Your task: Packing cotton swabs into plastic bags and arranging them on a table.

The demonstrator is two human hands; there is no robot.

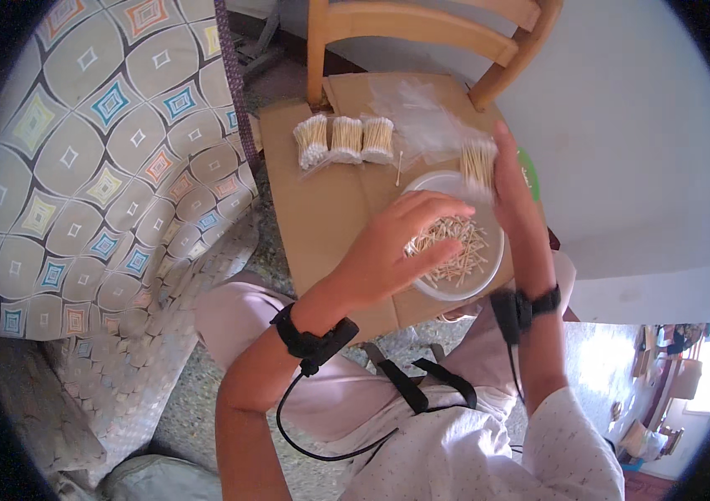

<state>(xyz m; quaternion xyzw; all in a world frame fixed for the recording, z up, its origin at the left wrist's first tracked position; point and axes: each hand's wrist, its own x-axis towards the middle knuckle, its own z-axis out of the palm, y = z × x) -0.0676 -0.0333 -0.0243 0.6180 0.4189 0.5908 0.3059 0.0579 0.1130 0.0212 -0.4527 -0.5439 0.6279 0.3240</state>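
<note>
My right hand (512,179) is closed on a bundle of cotton swabs (477,163), upright over the far right rim of a white round bowl (498,259). Loose cotton swabs (463,260) lie heaped inside the bowl. Over its left side reaches my left hand (396,246), thumb and fingers apart and nothing seen between them. Whether its fingertips touch the loose swabs I cannot tell. Three packed bundles of cotton swabs (346,139) stand in a row at the far left of the cardboard (321,225). One single swab (399,167) lies beside them.
Clear plastic bags (421,117) lie at the back of the cardboard, which covers a wooden chair (413,25). A green object (528,171) shows behind my right wrist. Patterned cloth (104,167) hangs at left; a pale wall (622,150) stands at right.
</note>
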